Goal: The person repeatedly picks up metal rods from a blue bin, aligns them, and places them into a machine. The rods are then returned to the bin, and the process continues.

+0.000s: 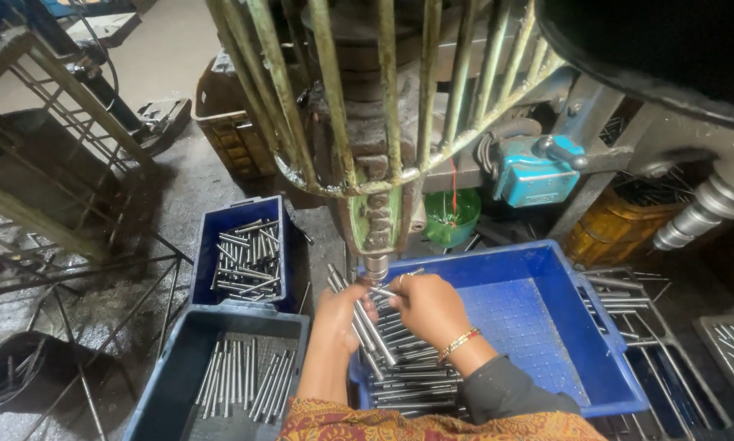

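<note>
Left hand: the left hand (336,314) is clenched round a bundle of steel rods (365,324), slanted up-left just below the press spindle (375,265).
Right hand: the right hand (429,306) pinches a single rod (385,291) by its end, tip pointing left toward the spindle, touching the bundle.
Rod pile: loose rods (403,377) lie in the near-left corner of the large blue tray (546,327).
Open room: the tray's right half is bare floor, walled at right and far edges.
Left side: a small blue bin (206,249) and a near grey bin (171,367) both hold rods, edges close together.
Overhead: a green guard cage (367,98) hangs just beyond the hands.
</note>
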